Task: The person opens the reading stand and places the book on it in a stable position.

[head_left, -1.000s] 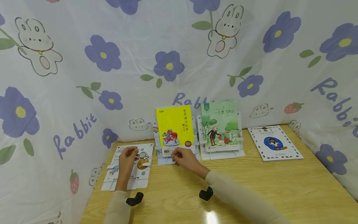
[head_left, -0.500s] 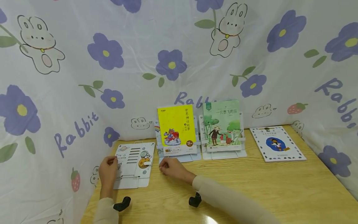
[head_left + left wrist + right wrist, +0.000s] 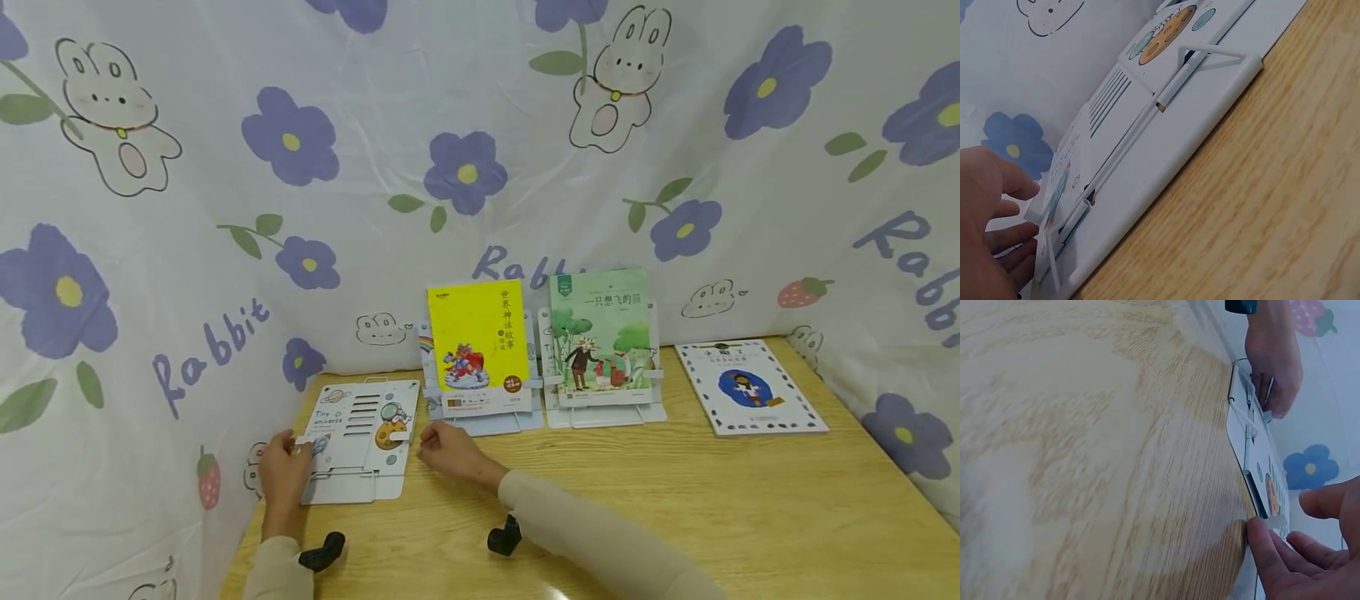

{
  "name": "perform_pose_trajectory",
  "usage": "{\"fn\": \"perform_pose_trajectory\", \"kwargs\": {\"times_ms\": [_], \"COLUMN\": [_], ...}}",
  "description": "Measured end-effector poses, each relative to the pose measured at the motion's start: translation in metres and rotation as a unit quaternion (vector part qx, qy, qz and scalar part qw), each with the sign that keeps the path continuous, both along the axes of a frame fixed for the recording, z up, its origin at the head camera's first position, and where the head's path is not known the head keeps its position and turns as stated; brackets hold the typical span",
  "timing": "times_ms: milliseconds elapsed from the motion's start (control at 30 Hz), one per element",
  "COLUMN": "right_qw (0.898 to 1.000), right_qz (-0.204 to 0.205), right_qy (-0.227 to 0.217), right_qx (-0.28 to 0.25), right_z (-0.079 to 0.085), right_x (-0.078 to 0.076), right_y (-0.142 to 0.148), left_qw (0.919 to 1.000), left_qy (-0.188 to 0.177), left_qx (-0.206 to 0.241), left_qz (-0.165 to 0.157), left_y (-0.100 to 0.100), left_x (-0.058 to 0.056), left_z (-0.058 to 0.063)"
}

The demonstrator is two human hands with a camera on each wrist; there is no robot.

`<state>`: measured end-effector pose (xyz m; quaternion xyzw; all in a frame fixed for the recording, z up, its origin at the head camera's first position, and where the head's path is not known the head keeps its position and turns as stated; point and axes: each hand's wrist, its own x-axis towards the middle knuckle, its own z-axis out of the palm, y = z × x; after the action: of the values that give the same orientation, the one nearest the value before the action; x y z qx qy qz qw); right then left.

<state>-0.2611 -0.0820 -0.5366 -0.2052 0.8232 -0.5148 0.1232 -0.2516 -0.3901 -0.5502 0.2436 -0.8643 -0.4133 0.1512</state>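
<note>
A white book stand (image 3: 352,442) printed "Tiny universe", with an astronaut and a planet, lies folded nearly flat at the table's left. My left hand (image 3: 285,471) holds its left edge. In the left wrist view, that hand's thumb (image 3: 1019,184) is by the side clip and the other fingers reach behind the edge. My right hand (image 3: 457,457) is at the stand's right edge. In the right wrist view, its fingertips (image 3: 1259,530) touch the edge beside the small clip (image 3: 1275,522), with the thumb held apart. A wire support (image 3: 1222,56) runs along the stand's lower ledge.
Right of the stand, a yellow book (image 3: 472,333) and a green book (image 3: 600,333) lean upright on two similar stands. A white book with a blue oval (image 3: 750,387) lies flat at the right. A patterned cloth (image 3: 375,167) hangs behind the wooden table (image 3: 637,492).
My left hand has moved from over the stand's front to its left edge. My right hand has come down and left from the yellow book to the stand's right edge.
</note>
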Motion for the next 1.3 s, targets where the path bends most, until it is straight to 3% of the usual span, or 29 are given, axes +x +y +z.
{"fn": "perform_pose_trajectory", "kwargs": {"times_ms": [367,600,867,1067,1300], "right_qw": [0.998,0.998,0.982,0.983,0.981], "right_qz": [0.010,0.007,0.022,0.046,0.049], "right_qy": [-0.056,-0.067,-0.158,-0.144,-0.154], "right_qx": [-0.010,-0.009,-0.105,-0.101,-0.108], "right_z": [0.000,0.003,0.000,-0.002,-0.005], "right_x": [0.002,0.003,0.010,0.009,0.005], "right_y": [-0.005,-0.004,-0.002,-0.001,0.000], "left_qw": [0.9975,0.9958,0.9912,0.9911,0.9938], "left_qy": [-0.036,-0.073,-0.129,-0.133,-0.110], "left_qx": [0.058,0.051,0.023,0.009,0.014], "left_qz": [-0.019,-0.021,-0.021,-0.007,-0.006], "left_y": [-0.002,-0.007,-0.005,-0.001,0.001], "left_x": [-0.001,0.002,0.008,0.008,0.008], "left_z": [0.003,0.007,0.007,0.007,0.008]}}
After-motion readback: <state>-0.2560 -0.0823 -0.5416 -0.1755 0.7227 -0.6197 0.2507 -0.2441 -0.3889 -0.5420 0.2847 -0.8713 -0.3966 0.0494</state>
